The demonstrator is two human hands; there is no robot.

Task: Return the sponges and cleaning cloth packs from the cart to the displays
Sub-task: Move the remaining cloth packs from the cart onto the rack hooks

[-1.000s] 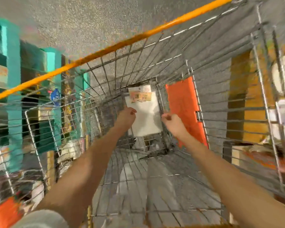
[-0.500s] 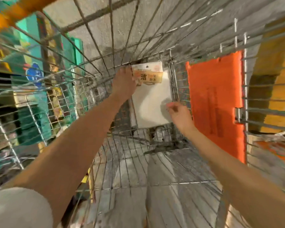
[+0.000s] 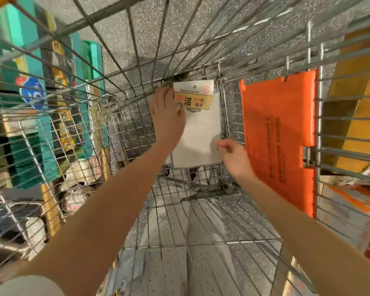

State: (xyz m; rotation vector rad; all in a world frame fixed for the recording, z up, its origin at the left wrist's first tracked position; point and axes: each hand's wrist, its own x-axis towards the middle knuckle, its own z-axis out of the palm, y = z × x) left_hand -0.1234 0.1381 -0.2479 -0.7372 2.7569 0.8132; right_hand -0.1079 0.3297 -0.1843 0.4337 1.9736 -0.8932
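Observation:
A white cleaning cloth pack [image 3: 202, 133] with a yellow label leans against the far end of the wire cart [image 3: 201, 221], deep inside the basket. My left hand [image 3: 166, 113] holds the pack's upper left edge, thumb on its front and fingers behind it. My right hand [image 3: 233, 155] reaches to the pack's lower right corner, fingertips touching its edge. No sponges show in the cart.
An orange plastic panel [image 3: 280, 133] hangs on the cart's right wall. Teal shelving [image 3: 28, 124] with stacked goods runs along the left, seen through the wire side. Yellow display units [image 3: 355, 116] stand beyond the right wall. Speckled grey floor lies under the basket.
I have leaned further into the cart, so the pack looks closer. My left hand slid up its left edge and took hold; my right hand dropped to the lower right corner.

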